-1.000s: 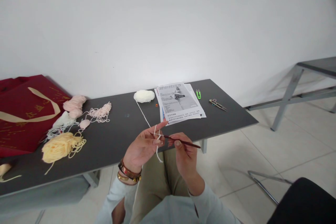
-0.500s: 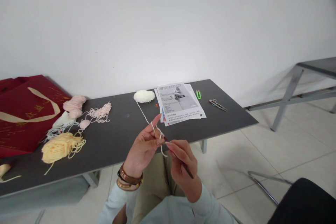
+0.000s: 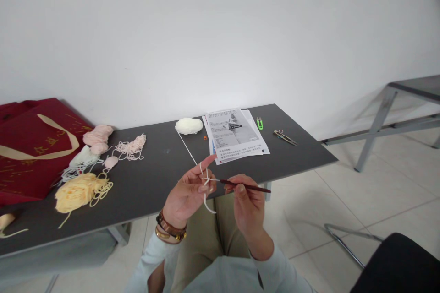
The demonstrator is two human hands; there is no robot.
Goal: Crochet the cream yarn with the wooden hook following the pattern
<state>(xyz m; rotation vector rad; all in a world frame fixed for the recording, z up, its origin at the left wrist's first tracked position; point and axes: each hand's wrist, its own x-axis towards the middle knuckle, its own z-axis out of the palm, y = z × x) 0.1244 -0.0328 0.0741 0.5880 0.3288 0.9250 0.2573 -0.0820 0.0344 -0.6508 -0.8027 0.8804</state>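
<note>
My left hand point(image 3: 187, 192) is closed on white yarn point(image 3: 189, 150), pinching it between thumb and fingers. The strand loops over the raised index finger, and a short tail hangs below the thumb. From that finger the yarn runs back to a white ball of yarn point(image 3: 189, 126) on the dark table. My right hand point(image 3: 248, 203) grips a crochet hook point(image 3: 252, 187) with a dark red-brown handle, held nearly level. Its thin metal tip reaches the yarn at my left fingers; whether it sits inside a loop is hard to make out.
Printed sheets point(image 3: 233, 135) lie behind my hands, with green thread snips point(image 3: 260, 123) and scissors point(image 3: 285, 137) to their right. Pink yarn point(image 3: 98, 137), yellow yarn point(image 3: 80, 192) and a red bag point(image 3: 37, 151) occupy the table's left. A black chair point(image 3: 398, 265) stands at lower right.
My right hand has turned and shifted right, swinging the hook from a steep downward slant to nearly level. Its metal tip now shows at the yarn. My left hand has lowered slightly.
</note>
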